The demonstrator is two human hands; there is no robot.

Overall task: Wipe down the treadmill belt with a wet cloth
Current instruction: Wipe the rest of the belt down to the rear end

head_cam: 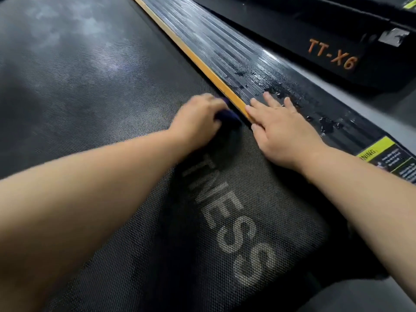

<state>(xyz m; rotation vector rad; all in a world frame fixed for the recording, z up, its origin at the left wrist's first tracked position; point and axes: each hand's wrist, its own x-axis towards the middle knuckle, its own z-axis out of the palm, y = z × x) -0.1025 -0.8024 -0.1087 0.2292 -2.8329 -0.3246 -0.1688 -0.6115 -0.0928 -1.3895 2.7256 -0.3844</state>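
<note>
A black textured treadmill belt [90, 97] is filling the view, with a second machine marked TT-X6 [333, 57] sitting beyond the ribbed side rail [213, 48].

Your left hand [198, 115] is gripping a dark cloth [225, 117], fingers curled over it. You are pressing it onto the belt's right edge, right against the orange strip [202, 61]. Your right hand [283, 129] is lying flat with its fingers released and spread, bracing on the rail beside water droplets [326, 122].

The belt is looking darker around the cloth, above the pale lettering [236, 221], so that patch is probably getting wet now. Farther up, cloudy grey patches are showing across the belt. Judging by those, you are early in the job, with most of the belt left to wipe.
</note>
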